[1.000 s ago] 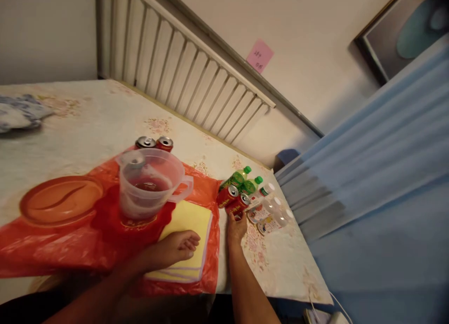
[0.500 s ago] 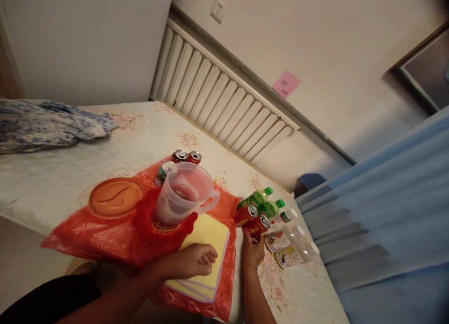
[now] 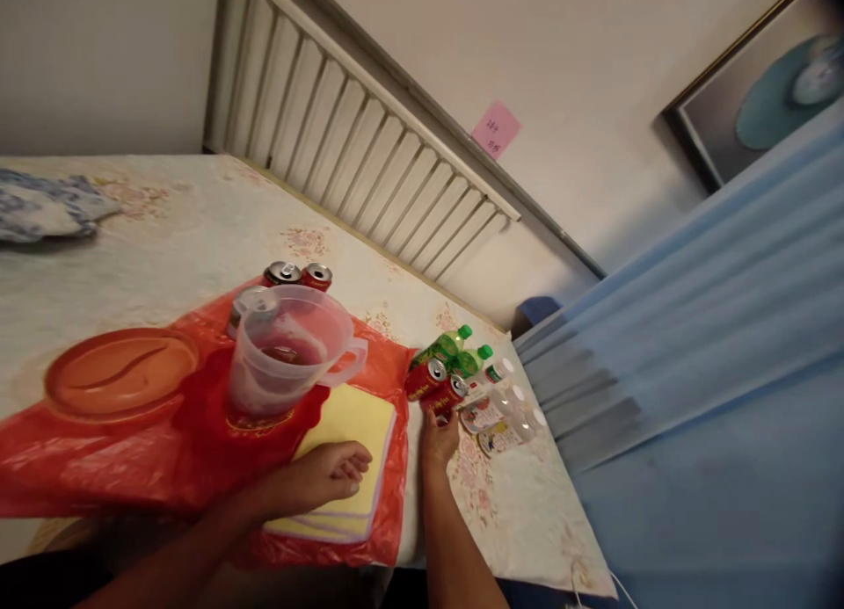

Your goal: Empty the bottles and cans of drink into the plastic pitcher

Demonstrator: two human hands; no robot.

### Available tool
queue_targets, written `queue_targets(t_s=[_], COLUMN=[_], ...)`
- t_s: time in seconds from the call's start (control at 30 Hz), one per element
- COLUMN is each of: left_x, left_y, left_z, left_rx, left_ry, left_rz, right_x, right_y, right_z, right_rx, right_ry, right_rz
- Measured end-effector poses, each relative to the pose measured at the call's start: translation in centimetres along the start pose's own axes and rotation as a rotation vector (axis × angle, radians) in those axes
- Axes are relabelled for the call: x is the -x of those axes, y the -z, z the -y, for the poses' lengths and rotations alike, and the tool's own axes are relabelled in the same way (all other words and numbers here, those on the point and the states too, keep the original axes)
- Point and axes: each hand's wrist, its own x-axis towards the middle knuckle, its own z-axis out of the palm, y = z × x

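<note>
My right hand [image 3: 440,442] is wrapped round the lower part of a red drink can [image 3: 452,396]. A second red can [image 3: 425,379] stands right beside it. Above a stack of yellow cloths [image 3: 360,424] with lilac edging is my left hand [image 3: 333,470], its fingers curled in and nothing visible in them. A clear plastic pitcher [image 3: 290,350] with some dark liquid at its bottom stands on a red mat [image 3: 204,407], left of the cloths. Two green-capped bottles [image 3: 448,345] stand behind the red cans, and several clear, white-capped bottles [image 3: 501,411] are to the right.
A red plastic sheet [image 3: 119,468] lies under the mat and cloths. On the left is an orange divided plate [image 3: 122,372]. Several more cans [image 3: 285,273] stand behind the pitcher. A blue-and-white cloth [image 3: 53,206] lies far left. A radiator [image 3: 356,126] and blue curtain [image 3: 659,372] border the table.
The view has shifted, so the tabletop things appear further left and the picture frame shows more. My right hand stays at the same red can; my left hand remains over the yellow cloths.
</note>
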Motion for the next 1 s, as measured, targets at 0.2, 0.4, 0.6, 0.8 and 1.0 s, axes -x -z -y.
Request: queue_targets(t_s=[0.2,0.4,0.6,0.8,1.0], left_x=[-0.2,0.0,-0.1,-0.1,-0.3], left_y=[0.0,0.0,0.0,0.1,0.1], left_z=[0.0,-0.7,-1.0,-1.1,-0.1], left_rx=[0.015,0.017,0.042,0.054,0.019], left_ry=[0.027,0.045,0.048,0.043,0.035], left_rz=[0.002,-0.014,-0.01,-0.018,-0.01], right_x=[-0.2,-0.4,-0.5,-0.5,-0.4], right_y=[-0.1,-0.2,-0.3,-0.3,-0.1], right_z=[-0.1,-0.2,-0.2,-0.1,0.1], right_rx=[0.007,0.002,0.009,-0.004,-0.02], right_ry=[-0.008,-0.01,-0.029,-0.036,-0.048], right_rz=[0.001,0.002,-0.005,0.002,0.005])
